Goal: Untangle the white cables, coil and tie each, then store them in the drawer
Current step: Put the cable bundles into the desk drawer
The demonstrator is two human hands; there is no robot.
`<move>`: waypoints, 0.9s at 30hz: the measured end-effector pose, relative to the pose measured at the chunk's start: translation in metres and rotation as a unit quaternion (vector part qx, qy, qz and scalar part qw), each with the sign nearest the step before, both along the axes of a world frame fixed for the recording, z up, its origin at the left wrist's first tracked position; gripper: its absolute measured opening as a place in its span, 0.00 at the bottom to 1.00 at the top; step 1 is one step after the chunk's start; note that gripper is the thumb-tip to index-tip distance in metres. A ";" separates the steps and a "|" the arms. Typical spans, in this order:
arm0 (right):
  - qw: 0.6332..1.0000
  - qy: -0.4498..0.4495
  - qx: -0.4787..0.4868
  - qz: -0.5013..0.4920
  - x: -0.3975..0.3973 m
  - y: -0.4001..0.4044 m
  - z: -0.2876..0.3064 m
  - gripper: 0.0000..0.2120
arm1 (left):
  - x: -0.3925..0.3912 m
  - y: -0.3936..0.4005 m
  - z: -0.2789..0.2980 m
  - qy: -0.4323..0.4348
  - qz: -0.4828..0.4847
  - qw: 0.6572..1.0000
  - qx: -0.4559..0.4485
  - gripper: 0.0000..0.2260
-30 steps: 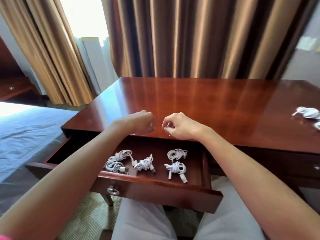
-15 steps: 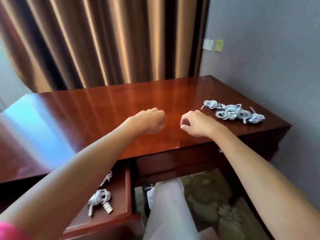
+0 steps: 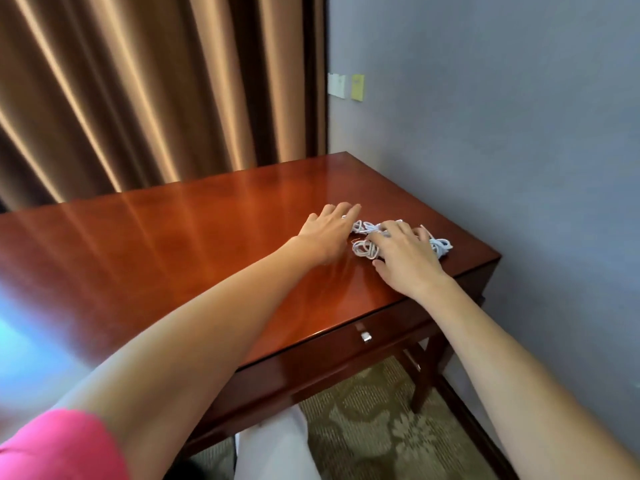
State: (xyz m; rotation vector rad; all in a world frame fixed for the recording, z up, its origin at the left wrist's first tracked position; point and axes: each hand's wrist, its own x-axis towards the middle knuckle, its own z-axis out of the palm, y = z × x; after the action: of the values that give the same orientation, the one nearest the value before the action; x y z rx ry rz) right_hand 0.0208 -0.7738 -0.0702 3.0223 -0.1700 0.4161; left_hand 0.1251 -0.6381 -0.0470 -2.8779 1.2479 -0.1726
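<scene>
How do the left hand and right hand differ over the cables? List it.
The left hand reaches the pile's far left end; the right hand lies over its middle. Left fingers lie close together; right fingers spread wide. Both are open, palm down, above the desk.

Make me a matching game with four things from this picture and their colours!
Things:
1. cables
2. desk
3. sleeve
4. sticky note

Colours:
A. pink
B. yellow
C. white
D. reddish brown

Right pairs: 1-C, 2-D, 3-A, 4-B
</scene>
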 end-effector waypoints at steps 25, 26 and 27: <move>0.998 0.033 0.053 0.004 -0.002 0.067 0.027 0.14 | -0.012 0.076 0.012 0.195 0.049 0.979 0.017 0.26; 0.998 0.035 0.056 -0.002 -0.004 0.071 0.028 0.14 | -0.017 0.081 0.009 0.198 0.052 0.979 0.006 0.28; 0.998 0.034 0.060 -0.006 -0.006 0.075 0.029 0.15 | -0.019 0.084 0.007 0.195 0.053 0.979 -0.014 0.27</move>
State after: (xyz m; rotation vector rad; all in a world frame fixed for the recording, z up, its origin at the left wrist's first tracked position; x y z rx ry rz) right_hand 0.0151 -0.6990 -0.0407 3.1453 -0.2166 0.3113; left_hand 0.1060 -0.5543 -0.0404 -3.0921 1.1304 0.3984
